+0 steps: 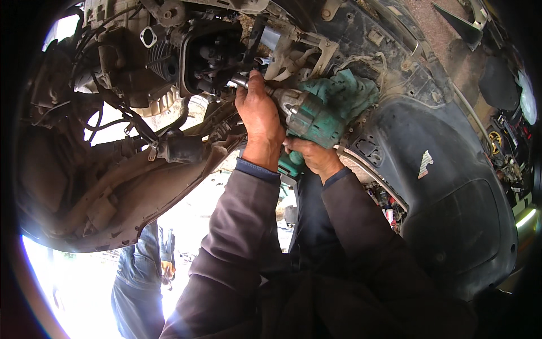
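Observation:
My right hand point(317, 159) is wrapped round the handle of a green cordless impact wrench point(317, 120), whose metal nose points up and to the left. Ahead of it my left hand point(261, 120) closes round the metal socket shaft point(240, 80) at the tool's front, thumb and fingers along it. The shaft's far end reaches the dark open recess of an engine part point(212, 59); its tip is hidden there. A dirty teal cloth point(353, 93) lies just behind the tool, on the vehicle's frame.
A finned engine block point(164, 59) with hanging cables fills the upper left. A curved fender panel point(113, 212) lies below it. At right is a large black plastic panel point(446, 186). Tools and parts point(508, 150) lie beyond it. A person point(138, 277) stands at lower left.

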Tool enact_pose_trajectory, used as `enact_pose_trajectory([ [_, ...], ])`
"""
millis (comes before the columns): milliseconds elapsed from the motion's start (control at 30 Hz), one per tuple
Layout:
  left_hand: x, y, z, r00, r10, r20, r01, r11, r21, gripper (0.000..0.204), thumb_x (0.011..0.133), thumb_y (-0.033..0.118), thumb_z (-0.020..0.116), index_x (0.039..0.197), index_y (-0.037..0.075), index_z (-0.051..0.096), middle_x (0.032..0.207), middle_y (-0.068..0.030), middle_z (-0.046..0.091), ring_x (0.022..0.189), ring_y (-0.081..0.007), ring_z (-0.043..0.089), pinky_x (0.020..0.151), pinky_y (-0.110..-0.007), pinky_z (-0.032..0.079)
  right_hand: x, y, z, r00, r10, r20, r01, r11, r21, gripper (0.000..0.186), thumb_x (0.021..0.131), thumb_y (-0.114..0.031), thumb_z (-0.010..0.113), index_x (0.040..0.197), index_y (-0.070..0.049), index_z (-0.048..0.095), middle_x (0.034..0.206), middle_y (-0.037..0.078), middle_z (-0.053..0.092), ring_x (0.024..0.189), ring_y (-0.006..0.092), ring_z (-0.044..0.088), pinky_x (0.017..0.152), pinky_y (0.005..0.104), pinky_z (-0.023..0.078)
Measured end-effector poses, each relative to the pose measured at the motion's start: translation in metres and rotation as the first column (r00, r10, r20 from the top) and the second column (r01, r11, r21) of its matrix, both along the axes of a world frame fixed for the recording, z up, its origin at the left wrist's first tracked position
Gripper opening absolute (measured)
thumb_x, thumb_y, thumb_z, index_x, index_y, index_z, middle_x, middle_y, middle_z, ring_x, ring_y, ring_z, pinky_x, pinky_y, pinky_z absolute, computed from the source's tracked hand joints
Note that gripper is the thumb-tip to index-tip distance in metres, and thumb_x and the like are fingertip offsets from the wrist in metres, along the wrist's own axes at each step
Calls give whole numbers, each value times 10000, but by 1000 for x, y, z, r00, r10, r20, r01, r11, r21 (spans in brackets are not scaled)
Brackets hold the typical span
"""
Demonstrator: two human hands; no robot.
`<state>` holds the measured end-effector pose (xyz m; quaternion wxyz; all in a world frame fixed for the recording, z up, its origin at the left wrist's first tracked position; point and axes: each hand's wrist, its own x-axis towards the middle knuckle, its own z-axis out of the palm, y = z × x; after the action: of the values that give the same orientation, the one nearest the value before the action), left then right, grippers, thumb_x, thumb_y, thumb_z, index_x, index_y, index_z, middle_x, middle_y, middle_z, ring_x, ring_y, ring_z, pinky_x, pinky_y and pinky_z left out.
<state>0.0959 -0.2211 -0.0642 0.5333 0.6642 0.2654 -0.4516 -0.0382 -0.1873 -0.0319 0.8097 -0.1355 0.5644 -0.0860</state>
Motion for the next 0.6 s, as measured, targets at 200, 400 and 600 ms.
enact_pose_trajectory([
  [200,-3,-11,13,996,23,-88,-19,999,48,217,945,207,499,894,8,570,772,-95,612,657,-222,601,645,-341,505,-8,-7,11,999,40,0,-40,999,-25,360,792,-28,748,1127,-21,617,1006,29,653,882,113,600,763,272,512],
  [400,-2,-45,9,998,-24,-51,18,994,-111,194,929,167,521,913,-19,575,776,-108,613,676,-225,599,646,-345,505,-6,-44,10,998,8,-60,-10,999,-43,142,770,7,712,904,-22,676,814,27,660,689,123,591,637,274,472],
  [600,3,-49,0,994,36,-99,-51,987,-152,195,908,165,548,986,-14,549,821,-64,595,680,-165,554,629,-312,471,2,-57,7,994,36,-106,-36,999,-3,91,771,33,679,862,25,685,791,77,667,668,176,617,647,289,474],
])
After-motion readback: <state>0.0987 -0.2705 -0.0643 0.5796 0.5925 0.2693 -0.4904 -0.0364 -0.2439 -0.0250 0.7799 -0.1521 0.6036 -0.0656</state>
